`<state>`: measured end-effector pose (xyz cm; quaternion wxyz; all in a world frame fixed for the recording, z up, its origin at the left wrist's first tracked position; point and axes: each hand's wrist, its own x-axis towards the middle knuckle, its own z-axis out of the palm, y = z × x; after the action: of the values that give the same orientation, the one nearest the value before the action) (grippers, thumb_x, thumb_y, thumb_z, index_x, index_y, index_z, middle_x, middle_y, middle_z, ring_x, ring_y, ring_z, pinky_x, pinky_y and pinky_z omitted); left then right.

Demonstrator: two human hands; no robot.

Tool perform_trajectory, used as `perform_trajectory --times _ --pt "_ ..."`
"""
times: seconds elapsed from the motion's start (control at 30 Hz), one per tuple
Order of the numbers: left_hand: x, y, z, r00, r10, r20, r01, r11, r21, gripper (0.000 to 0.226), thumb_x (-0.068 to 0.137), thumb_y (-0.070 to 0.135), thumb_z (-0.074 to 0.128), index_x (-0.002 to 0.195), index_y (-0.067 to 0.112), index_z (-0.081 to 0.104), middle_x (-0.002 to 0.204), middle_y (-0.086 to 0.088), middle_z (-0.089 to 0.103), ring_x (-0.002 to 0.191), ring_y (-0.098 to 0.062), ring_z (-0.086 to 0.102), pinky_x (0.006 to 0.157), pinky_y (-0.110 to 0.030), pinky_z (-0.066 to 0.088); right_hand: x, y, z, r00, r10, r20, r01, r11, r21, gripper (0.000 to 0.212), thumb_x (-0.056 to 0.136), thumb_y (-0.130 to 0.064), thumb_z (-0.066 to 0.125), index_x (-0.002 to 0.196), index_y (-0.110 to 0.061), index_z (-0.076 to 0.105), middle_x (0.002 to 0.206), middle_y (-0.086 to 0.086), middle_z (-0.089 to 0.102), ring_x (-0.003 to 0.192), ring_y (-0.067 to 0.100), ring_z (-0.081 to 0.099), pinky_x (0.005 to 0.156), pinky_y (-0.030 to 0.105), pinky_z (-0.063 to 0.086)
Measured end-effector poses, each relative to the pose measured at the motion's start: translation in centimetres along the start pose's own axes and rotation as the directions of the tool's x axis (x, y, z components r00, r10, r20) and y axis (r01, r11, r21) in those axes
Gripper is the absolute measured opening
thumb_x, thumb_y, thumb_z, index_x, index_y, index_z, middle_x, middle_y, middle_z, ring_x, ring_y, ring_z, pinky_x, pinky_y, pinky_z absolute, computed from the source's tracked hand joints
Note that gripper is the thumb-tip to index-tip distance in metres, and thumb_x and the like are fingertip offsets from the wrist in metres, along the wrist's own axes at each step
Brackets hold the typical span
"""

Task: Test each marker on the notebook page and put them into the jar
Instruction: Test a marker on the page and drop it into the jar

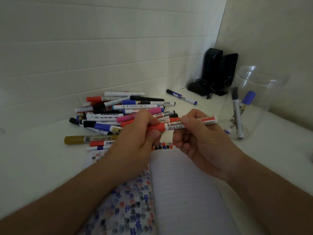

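Marker pile (122,114) left behind notebook (186,192) — jar (254,92) right, speakers (218,72) behind it.

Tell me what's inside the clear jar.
The jar holds a few markers: a grey-capped one standing upright and a blue-capped one leaning. Blur and overlap hide any others.

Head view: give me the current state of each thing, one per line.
Red marker: capped, held level in both hands.
Left hand: grips the cap end.
Right hand: pinches the barrel.
Jar: upright, open, holding a few markers.
Notebook: open, left page covered in test marks.
Marker pile: loose on the table.
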<state>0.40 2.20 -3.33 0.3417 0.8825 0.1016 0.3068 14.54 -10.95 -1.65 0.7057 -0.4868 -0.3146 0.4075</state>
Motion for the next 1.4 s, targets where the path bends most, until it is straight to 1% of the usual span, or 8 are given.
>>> perform_trajectory --times 0.13,0.3,0.57,0.63,0.73,1.0,1.23,1.4 --pt "0.1 0.2 -0.5 1.000 -0.020 0.016 0.020 0.999 0.026 0.011 0.102 0.028 0.045 0.097 0.038 0.043 0.089 0.018 0.065 0.083 -0.008 0.064 0.067 -0.021 0.051 -0.5 -0.9 0.4 0.994 -0.112 0.000 0.111 0.982 -0.152 0.017 0.091 -0.034 0.062 0.081 -0.021 0.066 0.072 0.008 0.065 0.065 0.019 0.059 0.067 0.036 0.048" --pt "-0.1 -0.4 -0.3 0.978 0.090 0.190 -0.144 0.946 0.291 0.015 0.100 0.047 0.046 0.111 0.043 0.056 0.114 0.028 0.057 0.111 0.006 0.048 0.095 -0.022 0.040 -1.5 -3.7 -0.5 0.898 -0.425 -0.114 0.264 0.729 -0.632 0.005 0.092 -0.027 0.071 0.087 -0.027 0.072 0.073 -0.004 0.071 0.069 0.012 0.064 0.065 0.024 0.055" --pt "0.3 -3.4 -1.3 0.994 0.040 0.106 -0.086 0.875 0.476 0.015 0.094 0.046 0.061 0.108 0.044 0.065 0.108 0.026 0.062 0.108 -0.004 0.047 0.102 -0.038 0.042 -2.2 -15.4 -6.3 0.365 -0.915 -0.172 0.358 0.309 -0.881 0.050 0.092 -0.019 0.067 0.136 -0.021 0.043 0.100 -0.008 0.075 0.081 0.009 0.072 0.080 0.029 0.059" --pt "0.3 -3.5 -1.4 0.995 -0.009 0.101 -0.043 0.864 0.502 0.020 0.095 0.050 0.059 0.112 0.044 0.067 0.109 0.024 0.063 0.109 -0.006 0.047 0.101 -0.038 0.042 -2.1 -16.2 -7.1 0.389 -0.911 -0.140 0.264 0.256 -0.930 0.050 0.093 -0.018 0.067 0.133 -0.028 0.038 0.104 -0.013 0.073 0.075 0.006 0.069 0.075 0.021 0.054" --pt "0.3 -3.3 -1.4 0.993 -0.049 0.109 -0.017 0.846 0.533 0.028 0.096 0.054 0.055 0.117 0.043 0.069 0.113 0.022 0.064 0.110 -0.008 0.047 0.098 -0.035 0.041 -1.0 -14.9 -7.5 0.580 -0.808 -0.099 0.072 0.172 -0.982 0.046 0.095 -0.014 0.069 0.129 -0.029 0.041 0.106 -0.008 0.073 0.079 0.009 0.071 0.069 0.009 0.048" --pt "0.7 -3.4 -3.4 0.994 -0.086 0.067 0.027 0.793 0.609 0.023 0.098 0.044 0.056 0.116 0.050 0.069 0.118 0.022 0.061 0.108 -0.009 0.047 0.098 -0.038 0.042 0.8 -11.0 -8.9 0.686 -0.726 -0.047 -0.190 -0.116 -0.975 0.009 0.107 -0.029 0.044 0.107 -0.021 0.048 0.075 0.003 0.065 0.070 0.035 0.062 0.078 0.049 0.050" --pt "0.8 -3.6 -5.8 0.965 -0.181 0.190 0.006 0.739 0.673 0.027 0.092 0.057 0.061 0.119 0.056 0.065 0.116 0.023 0.065 0.108 -0.006 0.053 0.096 -0.037 0.046 0.9 -10.4 -9.6 0.675 -0.737 -0.034 -0.287 -0.220 -0.932 0.036 0.107 -0.035 0.040 0.077 -0.017 0.048 0.065 -0.002 0.044 0.078 0.035 0.050 0.074 0.043 0.035" --pt "1.0 -3.4 -5.3 0.971 -0.176 0.161 0.013 0.713 0.701 0.034 0.089 0.058 0.065 0.122 0.049 0.066 0.118 0.021 0.066 0.108 -0.007 0.055 0.097 -0.038 0.046 -0.3 -8.5 -6.9 0.474 -0.848 0.236 -0.036 -0.287 -0.957 0.010 0.097 -0.022 0.061 0.098 -0.013 0.065 0.110 0.010 0.060 0.106 0.036 0.052 0.083 0.047 0.041"
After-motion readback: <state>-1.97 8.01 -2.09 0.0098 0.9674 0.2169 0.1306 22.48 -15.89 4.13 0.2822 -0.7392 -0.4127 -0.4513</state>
